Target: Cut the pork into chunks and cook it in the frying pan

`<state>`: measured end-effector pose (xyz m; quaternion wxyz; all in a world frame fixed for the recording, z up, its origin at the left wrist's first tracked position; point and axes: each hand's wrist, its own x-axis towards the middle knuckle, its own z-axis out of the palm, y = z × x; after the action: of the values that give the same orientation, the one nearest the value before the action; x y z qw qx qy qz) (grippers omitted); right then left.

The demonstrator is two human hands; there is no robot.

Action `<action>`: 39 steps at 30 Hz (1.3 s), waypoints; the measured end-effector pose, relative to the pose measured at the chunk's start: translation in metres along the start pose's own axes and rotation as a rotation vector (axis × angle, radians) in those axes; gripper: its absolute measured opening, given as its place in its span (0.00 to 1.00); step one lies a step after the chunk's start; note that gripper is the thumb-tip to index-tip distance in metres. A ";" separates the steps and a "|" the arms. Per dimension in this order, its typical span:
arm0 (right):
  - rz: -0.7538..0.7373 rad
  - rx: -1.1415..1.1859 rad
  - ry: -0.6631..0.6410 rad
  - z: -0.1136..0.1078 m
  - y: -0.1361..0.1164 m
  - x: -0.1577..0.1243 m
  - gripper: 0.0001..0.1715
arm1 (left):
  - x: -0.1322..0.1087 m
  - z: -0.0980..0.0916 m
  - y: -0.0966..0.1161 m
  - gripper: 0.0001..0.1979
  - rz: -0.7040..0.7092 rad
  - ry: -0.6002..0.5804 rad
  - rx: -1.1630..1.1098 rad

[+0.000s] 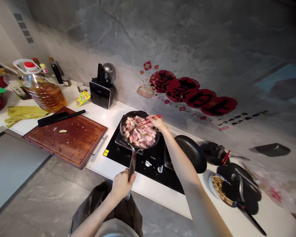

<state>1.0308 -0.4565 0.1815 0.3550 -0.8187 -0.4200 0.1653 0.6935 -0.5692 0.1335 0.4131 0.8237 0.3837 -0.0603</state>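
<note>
My left hand [122,184] is wrapped round the metal handle [132,161] of a dark frying pan [122,131]. The pan sits on the left burner of a black cooktop [128,159]. Chunks of pale pink meat [139,131] fill it, with a few greenish strips among them. Above the pan's right rim, my right hand [156,122] holds red chopsticks [144,123], which reach left over the meat. I cannot tell whether their tips touch it. A bracelet circles my right wrist.
A wooden cutting board [71,141] with a black-handled cleaver [56,118] overhangs the counter edge at left. Behind are an oil jug [43,92] and a knife block [101,93]. At right stand a second black pan [191,154] and a bowl of sliced food [218,189].
</note>
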 end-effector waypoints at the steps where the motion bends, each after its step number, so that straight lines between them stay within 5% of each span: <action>1: -0.018 0.017 0.029 0.004 -0.004 0.003 0.12 | 0.000 0.000 0.000 0.19 0.000 0.003 0.006; 8: -0.048 0.022 -0.021 0.039 -0.005 -0.009 0.11 | 0.001 -0.002 0.001 0.20 -0.010 -0.018 0.030; 15: 0.046 -0.004 -0.161 -0.012 0.009 -0.017 0.06 | 0.000 -0.004 0.002 0.20 -0.016 -0.025 0.002; 19: 0.182 0.185 -0.219 -0.046 0.004 -0.026 0.13 | 0.000 -0.003 0.000 0.19 0.001 -0.013 -0.011; 23: 0.271 0.193 -0.529 -0.060 0.008 -0.042 0.16 | 0.001 0.000 -0.003 0.18 0.012 0.001 -0.031; 25: 0.297 0.158 -0.576 -0.052 0.016 -0.049 0.15 | 0.001 0.000 -0.003 0.18 0.015 0.005 -0.037; 32: 0.044 0.148 -0.132 -0.014 0.032 -0.034 0.13 | 0.000 -0.002 -0.001 0.18 -0.009 -0.022 -0.017; 35: 0.085 0.205 0.024 -0.016 0.032 -0.018 0.14 | 0.000 -0.003 0.000 0.18 -0.016 -0.024 -0.004; 39: 0.140 -0.036 0.136 -0.021 0.037 -0.012 0.11 | -0.001 -0.004 0.001 0.19 -0.027 -0.031 -0.006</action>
<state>1.0570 -0.4898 0.1690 0.3557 -0.8615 -0.3396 0.1261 0.6926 -0.5675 0.1369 0.4208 0.8161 0.3886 -0.0772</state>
